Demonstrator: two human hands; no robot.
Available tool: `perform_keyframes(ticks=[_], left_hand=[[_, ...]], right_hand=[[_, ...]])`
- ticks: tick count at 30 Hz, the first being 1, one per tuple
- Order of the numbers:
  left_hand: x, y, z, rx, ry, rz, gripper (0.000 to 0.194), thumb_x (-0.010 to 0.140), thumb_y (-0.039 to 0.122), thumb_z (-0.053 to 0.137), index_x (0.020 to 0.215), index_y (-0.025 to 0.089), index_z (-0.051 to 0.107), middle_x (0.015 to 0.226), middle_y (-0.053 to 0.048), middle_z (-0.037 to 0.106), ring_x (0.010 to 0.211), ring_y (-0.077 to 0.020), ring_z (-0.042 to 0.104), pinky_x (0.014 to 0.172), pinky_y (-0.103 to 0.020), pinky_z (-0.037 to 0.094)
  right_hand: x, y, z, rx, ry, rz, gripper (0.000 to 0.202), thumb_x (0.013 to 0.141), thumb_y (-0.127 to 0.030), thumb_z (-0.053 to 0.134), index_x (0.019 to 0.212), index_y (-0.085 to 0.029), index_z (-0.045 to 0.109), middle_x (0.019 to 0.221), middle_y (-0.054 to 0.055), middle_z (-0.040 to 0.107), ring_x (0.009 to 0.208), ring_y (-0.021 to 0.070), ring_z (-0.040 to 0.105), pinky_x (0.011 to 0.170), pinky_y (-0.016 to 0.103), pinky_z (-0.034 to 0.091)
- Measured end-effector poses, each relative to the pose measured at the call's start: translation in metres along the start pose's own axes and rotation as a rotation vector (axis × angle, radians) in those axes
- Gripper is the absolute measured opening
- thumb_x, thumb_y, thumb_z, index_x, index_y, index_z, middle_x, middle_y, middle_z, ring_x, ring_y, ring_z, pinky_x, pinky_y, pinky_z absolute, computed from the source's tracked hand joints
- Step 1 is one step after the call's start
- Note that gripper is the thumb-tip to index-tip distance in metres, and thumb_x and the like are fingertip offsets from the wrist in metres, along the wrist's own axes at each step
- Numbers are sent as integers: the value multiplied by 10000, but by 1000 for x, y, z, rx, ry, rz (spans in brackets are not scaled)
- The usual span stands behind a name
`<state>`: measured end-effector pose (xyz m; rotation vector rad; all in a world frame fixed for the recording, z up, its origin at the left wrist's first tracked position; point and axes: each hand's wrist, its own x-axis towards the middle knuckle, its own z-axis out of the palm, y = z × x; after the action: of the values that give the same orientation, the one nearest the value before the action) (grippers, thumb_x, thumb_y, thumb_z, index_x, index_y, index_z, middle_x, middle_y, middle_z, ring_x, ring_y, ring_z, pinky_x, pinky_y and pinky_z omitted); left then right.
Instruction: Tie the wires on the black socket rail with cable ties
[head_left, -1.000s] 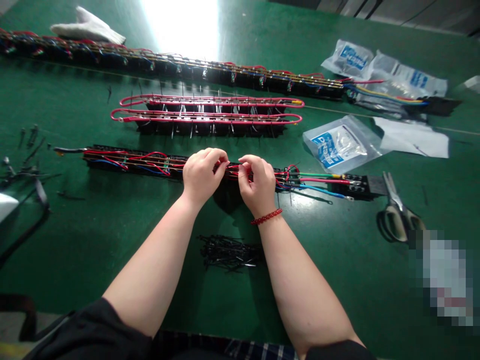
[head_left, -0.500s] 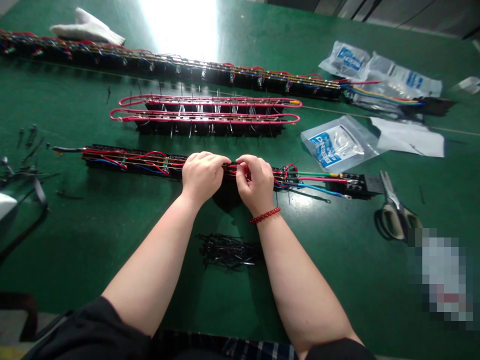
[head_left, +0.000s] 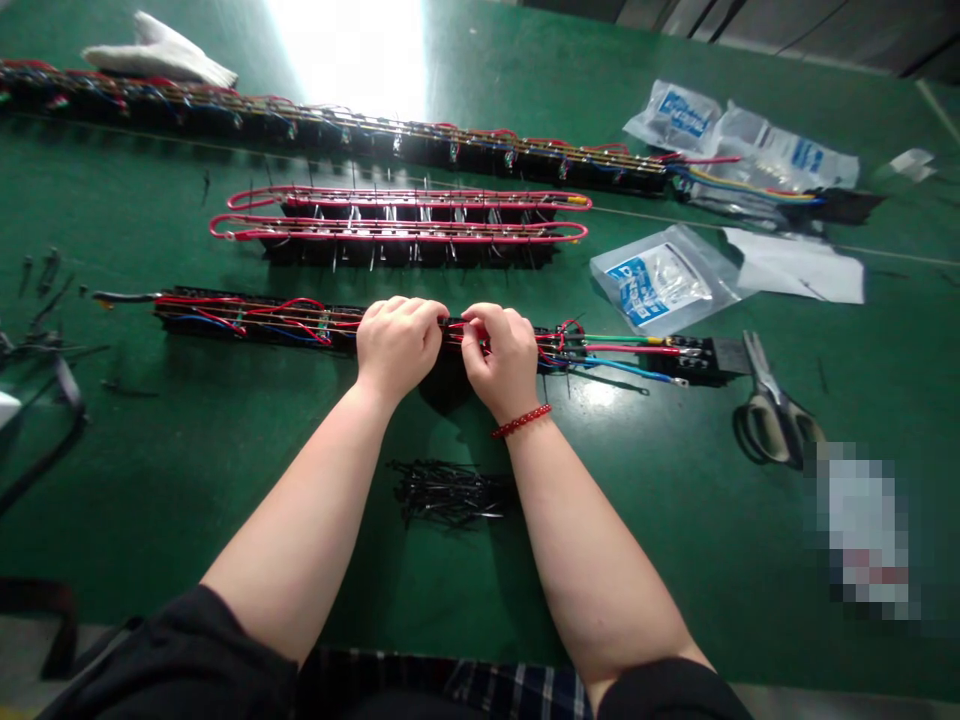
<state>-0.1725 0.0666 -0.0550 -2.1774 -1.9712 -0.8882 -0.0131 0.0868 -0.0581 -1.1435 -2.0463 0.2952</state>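
Observation:
A long black strip with red, blue and yellowish wires lies crosswise on the green table in front of me. My left hand curls over its middle, fingers closed around the strip's far edge. Close beside it, my right hand is bent in a pinch over the same strip. A bit of red wire shows inside the right hand's curl; what its fingertips hold is hidden. Green, red and blue leads run out from the strip's right end to a black block. A pile of black cable ties sits between my forearms.
Beyond lie strips looped with red cable and a longer wired strip. Scissors, plastic packets and white paper are to the right. A white glove is at the back left; loose ties lie left.
The whole scene has shifted slightly left and up in view. Both hands stay at the same place on the strip, with barely any change in their fingers.

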Motion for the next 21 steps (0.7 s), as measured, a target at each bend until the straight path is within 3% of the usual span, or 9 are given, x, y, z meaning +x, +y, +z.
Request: perform_keyframes(ticks=[6,9,12,16,21], left_hand=[[0,-2,1,13,-7,5,266,923,206,471,902,274,727,949,-28,770,879,-233,662,818,-386,442],[0,-2,1,14,-10,7,259,925,209,477,904,275,726,947,-31,768,876,-231,659,815,-384,437],[0,-2,0,-9,-8,4,249,920,207,487,897,273,726,945,-35,768,878,-232,659,819,-386,433],[0,-2,-1,-10,-24,-3,267,920,201,475,900,268,732,956,-30,773,894,-235,666,819,-389,430],[-1,-2,-3,3,-70,-11,293,927,202,452,915,257,740,984,-30,776,918,-243,671,815,-393,427]], right_hand=[[10,-6,-8,38,-106,57,119,898,-183,538,981,-243,598,813,7,682,823,199,604,798,357,425],[15,-14,-25,121,-206,112,141,905,-200,549,1032,-250,583,827,-3,697,809,192,624,774,340,453],[1,-26,-51,121,-228,133,202,912,-223,563,1112,-246,575,949,33,715,899,211,648,835,369,488],[-61,-44,-87,21,-256,144,325,936,-313,570,1253,-241,554,1224,103,673,1150,267,612,996,466,486],[-168,-50,-115,-198,-339,202,782,894,-565,616,1534,-232,313,1523,156,467,1417,328,440,1136,562,407]])
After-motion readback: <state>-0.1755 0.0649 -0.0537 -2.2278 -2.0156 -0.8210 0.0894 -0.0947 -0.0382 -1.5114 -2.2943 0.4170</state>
